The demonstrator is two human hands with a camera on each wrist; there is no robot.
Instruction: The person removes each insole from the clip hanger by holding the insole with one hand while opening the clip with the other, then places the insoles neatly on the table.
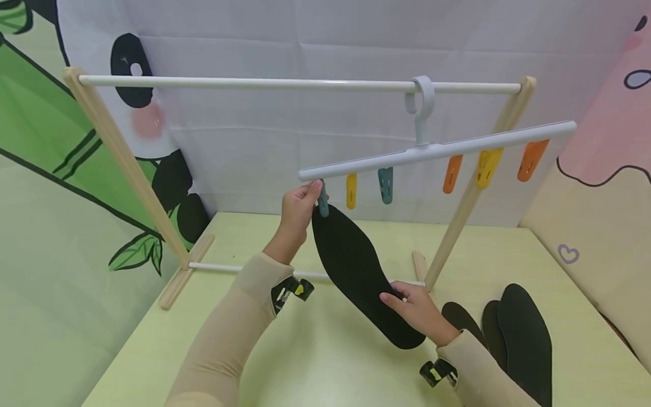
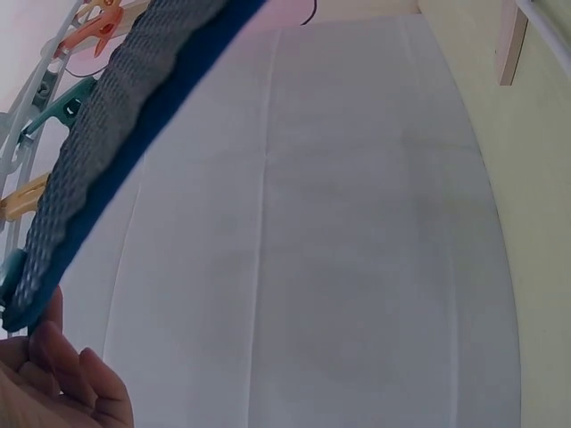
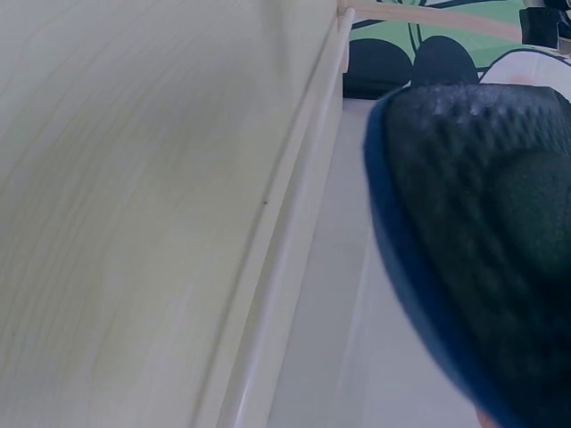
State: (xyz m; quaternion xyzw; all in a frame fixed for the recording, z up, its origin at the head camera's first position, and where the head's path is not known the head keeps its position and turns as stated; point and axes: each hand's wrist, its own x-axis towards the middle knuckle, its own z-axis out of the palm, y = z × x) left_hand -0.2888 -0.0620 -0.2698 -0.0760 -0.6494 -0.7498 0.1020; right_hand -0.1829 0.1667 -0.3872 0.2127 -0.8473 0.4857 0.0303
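A black insole (image 1: 351, 265) hangs slantwise between both hands, its narrower end up at the hanger's low left end. My left hand (image 1: 297, 212) pinches the teal clip (image 1: 324, 202) there, and the clip overlaps the insole's upper end. Near the lower, rounded end, my right hand (image 1: 414, 310) grips the insole by its edge, thumb on the face toward me. The white clip hanger (image 1: 366, 163) tilts, its right side higher. In the left wrist view, curled fingers (image 2: 85, 379) lie just under the insole tip; the right wrist view shows its dimpled underside (image 3: 473, 205) and blue edge.
The hanger's hook (image 1: 426, 99) sits on the top white rod (image 1: 244, 83) of a wooden rack. Other clips hang along it, including a yellow clip (image 1: 351, 191) and an orange clip (image 1: 533, 160). Several black insoles (image 1: 526, 339) lie on the table at right, beside the right forearm.
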